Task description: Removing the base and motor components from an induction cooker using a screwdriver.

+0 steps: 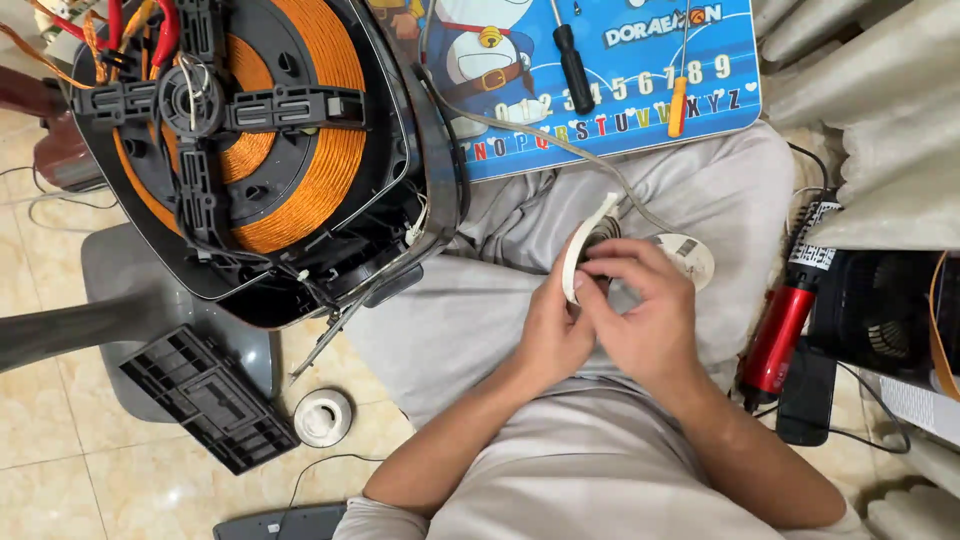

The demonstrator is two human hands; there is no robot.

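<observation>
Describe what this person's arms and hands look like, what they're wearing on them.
Both arms are bare from above the elbow down. The left hand and right hand wear no gloves; no rings or watch show. A short pale grey sleeve shows only on the left arm.

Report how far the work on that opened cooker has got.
Done: the induction cooker lies opened, copper coil exposed, black plastic panel off on the floor. In hand: left hand and right hand work a white tape roll in the lap. Left: the casing is still open; screwdrivers lie unused.
</observation>
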